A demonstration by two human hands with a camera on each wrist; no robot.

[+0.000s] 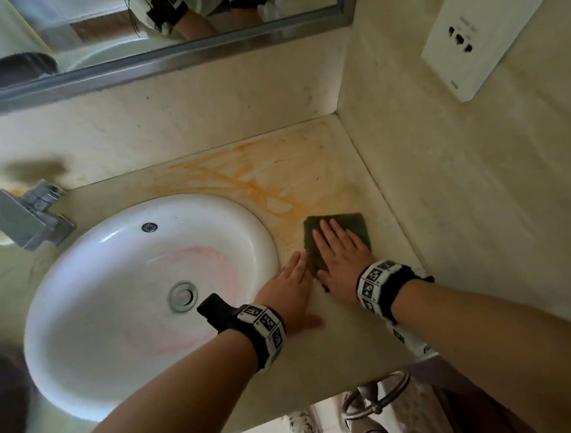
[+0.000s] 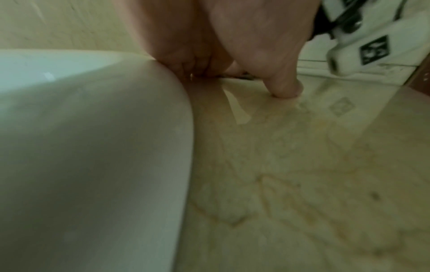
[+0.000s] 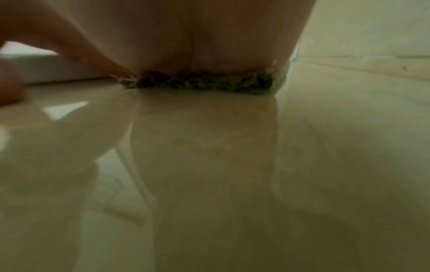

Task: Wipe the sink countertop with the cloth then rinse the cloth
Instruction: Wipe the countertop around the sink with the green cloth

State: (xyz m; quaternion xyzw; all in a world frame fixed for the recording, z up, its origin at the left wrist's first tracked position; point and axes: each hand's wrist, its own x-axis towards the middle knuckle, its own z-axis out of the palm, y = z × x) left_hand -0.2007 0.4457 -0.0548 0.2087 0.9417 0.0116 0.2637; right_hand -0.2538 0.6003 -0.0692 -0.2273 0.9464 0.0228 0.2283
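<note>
A dark green cloth (image 1: 353, 226) lies flat on the beige stone countertop (image 1: 360, 319), right of the white basin (image 1: 89, 300). My right hand (image 1: 340, 253) presses on it with straight fingers; the right wrist view shows the cloth's edge (image 3: 204, 83) under the palm. My left hand (image 1: 291, 289) lies flat on the counter beside the cloth, at the basin's rim (image 2: 139, 128), its thumb (image 2: 286, 90) touching the stone. Orange streaks (image 1: 247, 178) cross the countertop beyond the cloth.
A chrome faucet (image 1: 26, 219) stands behind the basin at left. The basin has pink smears (image 1: 209, 266) and a metal drain (image 1: 182, 296). A wall (image 1: 479, 184) closes the counter's right side, with a white socket plate (image 1: 481, 30). A mirror (image 1: 126, 30) hangs above.
</note>
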